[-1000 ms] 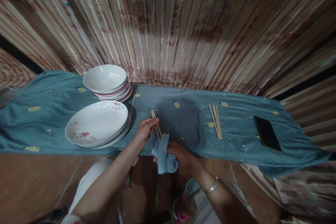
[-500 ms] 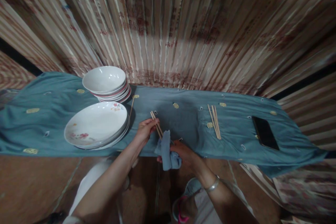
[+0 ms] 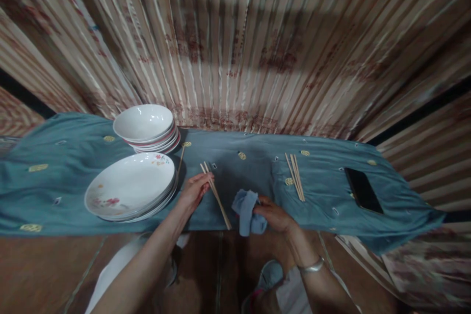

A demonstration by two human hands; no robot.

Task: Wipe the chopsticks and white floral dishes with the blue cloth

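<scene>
Pinched in my left hand (image 3: 195,190) is a pair of wooden chopsticks (image 3: 220,202), slanting down toward the front edge of the table. My right hand (image 3: 275,214) grips a crumpled light-blue cloth (image 3: 248,213), which is apart from the chopsticks, just right of their lower ends. Several more chopsticks (image 3: 295,176) lie together on the green tablecloth (image 3: 253,169) to the right. A single chopstick (image 3: 181,158) rests beside the plates on the left.
On the left stands a stack of white flowered plates (image 3: 130,184), with stacked white bowls (image 3: 144,122) behind it. A black phone (image 3: 363,190) lies toward the right end. A striped curtain (image 3: 221,49) hangs along the table's back edge.
The cloth has come off the chopsticks as my right hand moved right with it. Their lower ends now show. My left hand still holds them, and the view has shifted slightly.
</scene>
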